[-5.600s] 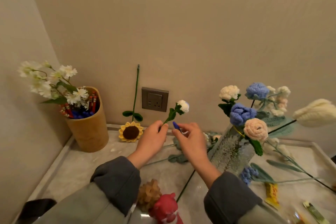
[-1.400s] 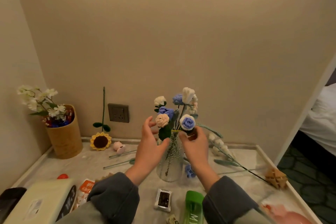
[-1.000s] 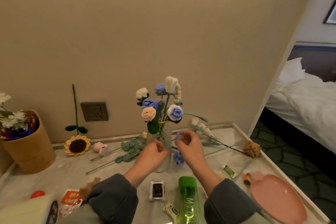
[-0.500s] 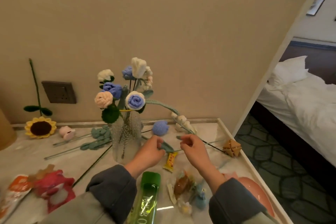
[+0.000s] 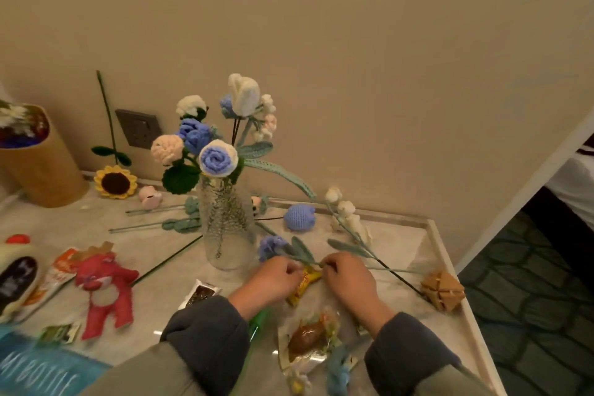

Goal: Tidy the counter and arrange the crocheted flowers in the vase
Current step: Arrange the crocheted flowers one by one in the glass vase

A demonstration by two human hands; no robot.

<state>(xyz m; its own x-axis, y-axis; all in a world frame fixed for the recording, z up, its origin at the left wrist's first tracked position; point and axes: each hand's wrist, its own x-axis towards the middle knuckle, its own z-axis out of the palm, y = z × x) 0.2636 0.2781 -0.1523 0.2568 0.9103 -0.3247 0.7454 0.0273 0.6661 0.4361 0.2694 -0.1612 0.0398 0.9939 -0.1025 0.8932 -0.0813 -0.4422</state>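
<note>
- Vase [image 5: 226, 228]: one, clear textured glass, upright on the marble counter [image 5: 414, 247], holding about seven crocheted blooms in blue, white and peach.
- Hands: left hand [image 5: 270, 280] and right hand [image 5: 350, 276], both pinched on the stem of a blue flower [image 5: 271, 246] lying just right of the vase.
- Sunflower [image 5: 115, 182]: one, well left of the vase.
</note>
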